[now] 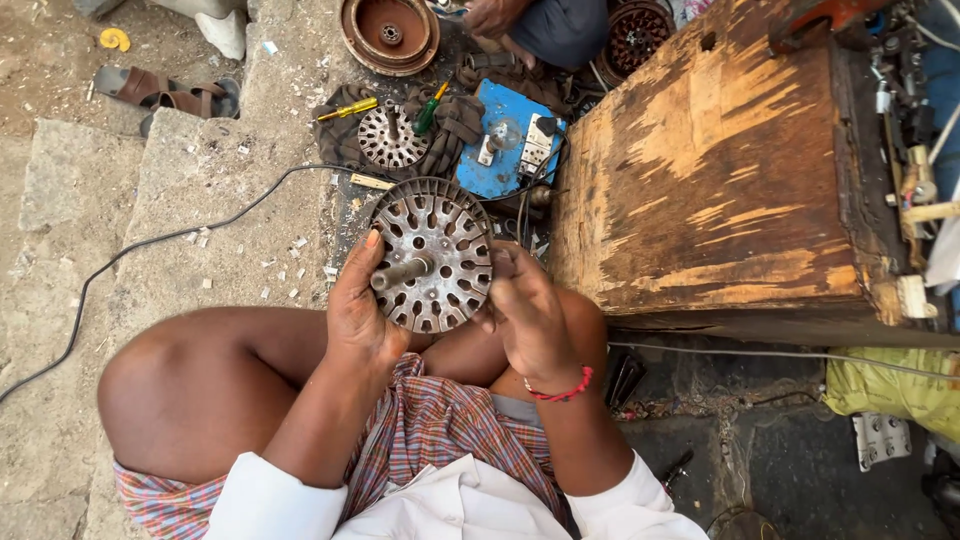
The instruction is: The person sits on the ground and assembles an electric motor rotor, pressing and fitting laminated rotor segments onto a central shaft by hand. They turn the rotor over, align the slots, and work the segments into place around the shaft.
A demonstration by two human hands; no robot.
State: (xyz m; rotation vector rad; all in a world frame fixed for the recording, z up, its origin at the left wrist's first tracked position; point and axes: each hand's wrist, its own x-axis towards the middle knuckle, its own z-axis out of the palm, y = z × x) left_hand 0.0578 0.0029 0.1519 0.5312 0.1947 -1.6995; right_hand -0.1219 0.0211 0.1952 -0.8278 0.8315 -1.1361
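A round grey metal motor part (440, 240) with many holes and a short centre shaft is held up over my lap. My left hand (358, 312) grips its left rim, thumb near the shaft. My right hand (530, 318), with a red thread band on the wrist, closes on its right rim. A second, smaller perforated disc (390, 137) lies on a dark cloth ahead, beside a yellow-handled screwdriver (350, 108) and a green-handled one (430, 108).
A worn wooden box (710, 170) stands to the right. A blue board with switches (505, 140) lies ahead, a rusty round housing (390, 33) beyond it. Another person's hand (492, 14) works at the top. A black cable (150, 245) crosses the concrete; sandals (160, 92) lie at far left.
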